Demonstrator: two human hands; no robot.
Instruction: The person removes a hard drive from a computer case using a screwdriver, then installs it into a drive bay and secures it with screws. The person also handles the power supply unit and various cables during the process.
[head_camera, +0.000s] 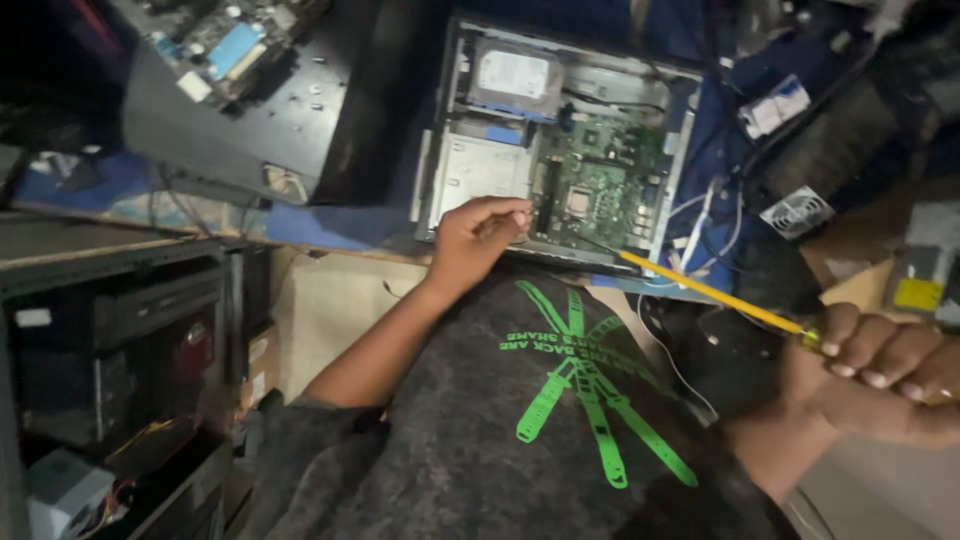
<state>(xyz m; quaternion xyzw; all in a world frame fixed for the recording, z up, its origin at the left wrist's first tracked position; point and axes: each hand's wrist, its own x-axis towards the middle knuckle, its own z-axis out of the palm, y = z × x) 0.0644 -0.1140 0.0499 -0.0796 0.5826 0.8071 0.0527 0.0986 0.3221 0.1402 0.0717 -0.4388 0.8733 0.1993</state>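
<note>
The right hand, at about four o'clock in the view, is closed in a fist around the handle of a long yellow screwdriver. Its shaft slants toward ten o'clock, the tip reaching the near edge of an open desktop computer case at twelve o'clock. The left hand, at centre, has its fingers pinched together at that same edge; what it grips is too small to tell. Inside the case lie a green motherboard and a silver hard drive. A second black case sits at ten o'clock.
</note>
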